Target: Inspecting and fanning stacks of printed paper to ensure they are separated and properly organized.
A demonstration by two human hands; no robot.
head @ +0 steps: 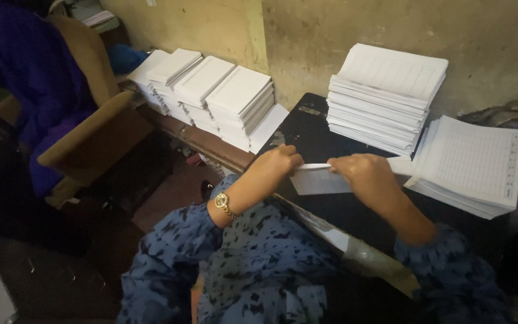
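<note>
A folded white paper sheet lies on the dark table in front of me. My left hand, with a gold wristwatch on the wrist, pinches the sheet's left upper edge. My right hand presses down on the fold at the right of it. To my right sits a stack of ruled printed sheets, its near corner touching the folded sheet. A taller stack of ruled sheets stands behind it against the wall.
Several stacks of blank white paper line a low bench along the stained wall. A tan armchair draped with blue cloth stands at the left. The table's worn front edge is near my lap.
</note>
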